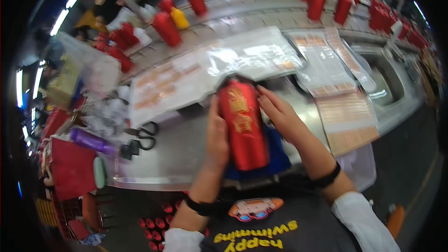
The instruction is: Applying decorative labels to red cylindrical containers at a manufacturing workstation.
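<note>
Both hands grip red bottle (243, 123) upright-ish over near bench (182, 154) edge: left hand (217, 135) and right hand (280, 114) fingers wrapped on its sides. Scissors (145, 135) left, plastic sheets (210, 70) behind.

Red bottle's gold label (240, 112), clear plastic bags (252, 53) behind, orange label sheets (347, 119) right

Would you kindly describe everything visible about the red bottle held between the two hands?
The red bottle is a tall cylinder with a glossy red surface and gold ornament down its front, narrowing to a dark top. It lies lengthwise, top pointing away, over a blue cloth on the metal worktable. The left hand presses its left side; the right hand touches its right.
</note>
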Tool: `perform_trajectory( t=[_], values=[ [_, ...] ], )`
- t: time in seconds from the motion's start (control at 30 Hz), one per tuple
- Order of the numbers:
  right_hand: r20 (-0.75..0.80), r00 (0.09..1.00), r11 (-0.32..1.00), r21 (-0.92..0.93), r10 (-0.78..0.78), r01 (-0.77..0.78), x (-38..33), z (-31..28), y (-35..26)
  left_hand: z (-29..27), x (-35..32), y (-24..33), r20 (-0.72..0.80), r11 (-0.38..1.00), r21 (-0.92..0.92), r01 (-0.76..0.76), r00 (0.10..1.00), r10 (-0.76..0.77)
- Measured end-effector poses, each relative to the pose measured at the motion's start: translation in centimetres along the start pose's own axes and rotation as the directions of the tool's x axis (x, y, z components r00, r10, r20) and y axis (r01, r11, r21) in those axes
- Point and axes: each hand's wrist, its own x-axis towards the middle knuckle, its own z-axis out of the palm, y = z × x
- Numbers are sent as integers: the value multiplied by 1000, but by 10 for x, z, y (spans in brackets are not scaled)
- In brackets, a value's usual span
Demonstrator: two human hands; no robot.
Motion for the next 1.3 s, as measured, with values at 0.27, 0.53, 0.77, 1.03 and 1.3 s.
perform_trajectory(
  t=[0.27, 0.53, 0.77, 1.03, 1.3],
  values=[
    [22, 1000, 1000, -27, 8, -7, 8, 3, -10, 9, 5, 15, -28, 922, -322, 214, 972, -235],
    [79, 997, 985, -166, -27, 40, -3, 7, -20, 8, -5, 31, 17, 949, -181, 259, 965, -260],
    [103, 995, 973, -231, 2, 22, -4, 8, -22, 11, -2, 39, 39, 931, -121, 345, 939, -343],
    [107, 994, 987, -159, -9, 26, 0, 1, -24, 5, 0, 32, 46, 942, -121, 315, 949, -311],
    [111, 992, 952, -291, -62, 92, 15, 6, -28, 4, 12, 36, 42, 938, -27, 347, 938, -345]
  ],
)
